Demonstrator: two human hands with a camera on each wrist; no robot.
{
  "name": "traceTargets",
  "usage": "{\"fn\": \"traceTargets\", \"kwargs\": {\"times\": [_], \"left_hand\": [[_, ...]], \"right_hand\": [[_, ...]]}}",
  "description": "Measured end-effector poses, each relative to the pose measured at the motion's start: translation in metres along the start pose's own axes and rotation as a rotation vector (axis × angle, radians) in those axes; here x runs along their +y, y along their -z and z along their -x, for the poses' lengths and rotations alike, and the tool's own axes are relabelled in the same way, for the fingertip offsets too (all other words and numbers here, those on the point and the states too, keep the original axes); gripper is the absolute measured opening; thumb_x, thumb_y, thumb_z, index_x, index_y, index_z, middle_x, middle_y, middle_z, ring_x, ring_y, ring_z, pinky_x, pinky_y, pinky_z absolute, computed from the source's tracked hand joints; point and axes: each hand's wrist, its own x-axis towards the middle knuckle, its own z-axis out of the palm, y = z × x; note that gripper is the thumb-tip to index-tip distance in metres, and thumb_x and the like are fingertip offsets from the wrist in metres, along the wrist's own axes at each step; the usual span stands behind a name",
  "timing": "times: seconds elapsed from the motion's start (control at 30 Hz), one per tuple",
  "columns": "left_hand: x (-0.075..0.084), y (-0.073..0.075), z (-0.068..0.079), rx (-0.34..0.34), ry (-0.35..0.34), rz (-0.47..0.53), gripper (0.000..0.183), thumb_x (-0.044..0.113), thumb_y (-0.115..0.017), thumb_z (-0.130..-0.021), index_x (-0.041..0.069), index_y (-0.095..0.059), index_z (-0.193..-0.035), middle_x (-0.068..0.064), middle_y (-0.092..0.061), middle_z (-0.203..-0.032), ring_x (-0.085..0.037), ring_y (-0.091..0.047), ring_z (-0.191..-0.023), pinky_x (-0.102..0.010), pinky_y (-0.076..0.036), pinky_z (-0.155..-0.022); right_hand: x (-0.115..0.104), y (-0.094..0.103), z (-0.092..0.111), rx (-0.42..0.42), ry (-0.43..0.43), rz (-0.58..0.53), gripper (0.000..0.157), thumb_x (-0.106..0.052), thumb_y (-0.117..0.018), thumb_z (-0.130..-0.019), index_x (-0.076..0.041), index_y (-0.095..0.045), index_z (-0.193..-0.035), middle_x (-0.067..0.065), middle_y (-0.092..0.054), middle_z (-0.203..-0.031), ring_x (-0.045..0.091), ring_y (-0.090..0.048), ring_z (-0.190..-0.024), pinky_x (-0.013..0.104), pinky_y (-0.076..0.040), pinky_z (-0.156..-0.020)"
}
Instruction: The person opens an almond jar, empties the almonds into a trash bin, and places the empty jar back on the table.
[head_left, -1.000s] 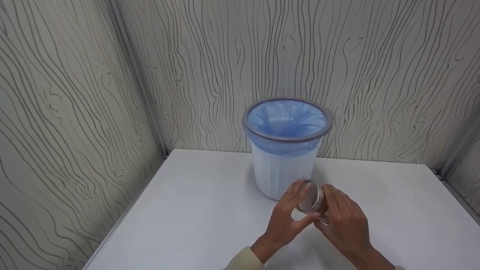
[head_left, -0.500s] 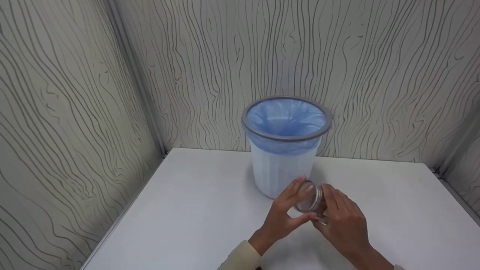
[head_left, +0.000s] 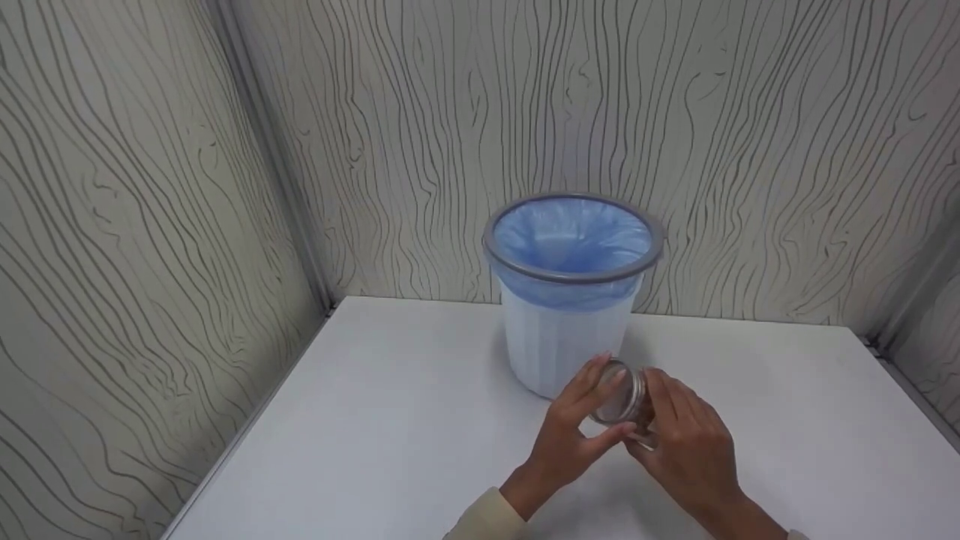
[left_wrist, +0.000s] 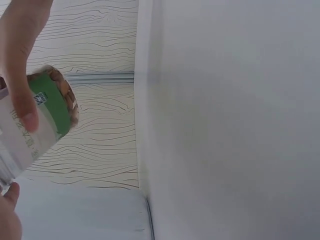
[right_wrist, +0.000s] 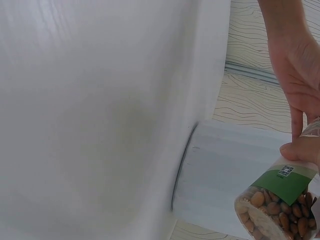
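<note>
The almond jar (right_wrist: 282, 186) is held before the bin (head_left: 566, 337), its tilted long axis running between the hands (lid (head_left: 613, 406) leftward), left hand (head_left: 564, 441) gripping the lid, right hand (head_left: 688, 439) the body.

On the jar (right_wrist: 276, 212), the green-and-white label (right_wrist: 280, 185) carries a QR code (right_wrist: 286, 170) — plus lettering (left_wrist: 24, 132) too blurred to read.

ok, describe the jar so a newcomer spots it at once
Find the white bin standing on the white table in the head view. At its lower right, the left grip and right grip hold a clear, tilted jar. Its green-banded label and the brown nuts inside set it apart from the bin, which is far bigger and lined in blue.
</note>
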Motion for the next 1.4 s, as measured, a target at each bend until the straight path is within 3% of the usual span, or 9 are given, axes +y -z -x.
{"fn": "traceTargets", "kwargs": {"times": [0.3,0.63,0.87,1.1,1.4], "left_hand": [[0.013,-0.001,0.000,0.034,0.072,-0.052,0.060,0.032,-0.071,-0.097,0.017,-0.050,-0.152,-0.013,-0.040,-0.159,-0.029,-0.040,-0.146,-0.037,-0.045,-0.108],[0.029,-0.002,-0.004,0.057,0.218,-0.093,0.058,0.038,-0.067,-0.099,0.022,-0.050,-0.152,-0.007,-0.043,-0.158,-0.027,-0.045,-0.143,-0.037,-0.048,-0.105],[0.034,-0.002,-0.006,0.054,0.255,-0.095,0.058,0.040,-0.066,-0.099,0.023,-0.049,-0.152,-0.009,-0.044,-0.157,-0.027,-0.047,-0.141,-0.037,-0.049,-0.103],[0.034,0.000,-0.005,0.040,0.245,-0.124,0.062,0.043,-0.067,-0.098,0.023,-0.047,-0.154,-0.011,-0.044,-0.157,-0.027,-0.046,-0.142,-0.036,-0.049,-0.104],[0.021,0.005,-0.004,0.011,0.112,-0.124,0.071,0.039,-0.072,-0.095,0.017,-0.042,-0.156,-0.012,-0.037,-0.161,-0.026,-0.038,-0.147,-0.034,-0.046,-0.107]], "right_hand": [[-0.001,-0.001,-0.001,0.006,0.005,0.001,0.096,-0.027,-0.100,-0.052,0.007,-0.060,-0.132,0.023,-0.068,-0.119,0.041,-0.070,-0.098,0.055,-0.059,-0.076],[-0.001,-0.002,-0.001,0.010,-0.001,-0.009,0.093,-0.024,-0.100,-0.053,0.006,-0.060,-0.132,0.022,-0.068,-0.118,0.040,-0.070,-0.099,0.054,-0.059,-0.075],[0.000,-0.002,-0.001,-0.002,-0.004,-0.012,0.094,-0.023,-0.100,-0.053,0.006,-0.060,-0.133,0.022,-0.068,-0.120,0.040,-0.070,-0.099,0.055,-0.059,-0.076],[0.000,-0.001,-0.003,-0.005,0.006,-0.003,0.098,-0.023,-0.102,-0.050,0.005,-0.059,-0.134,0.022,-0.068,-0.120,0.040,-0.070,-0.100,0.055,-0.059,-0.078],[0.001,-0.001,-0.004,-0.004,0.018,0.014,0.101,-0.026,-0.102,-0.048,0.005,-0.059,-0.135,0.023,-0.068,-0.119,0.040,-0.070,-0.099,0.055,-0.059,-0.077]]}}
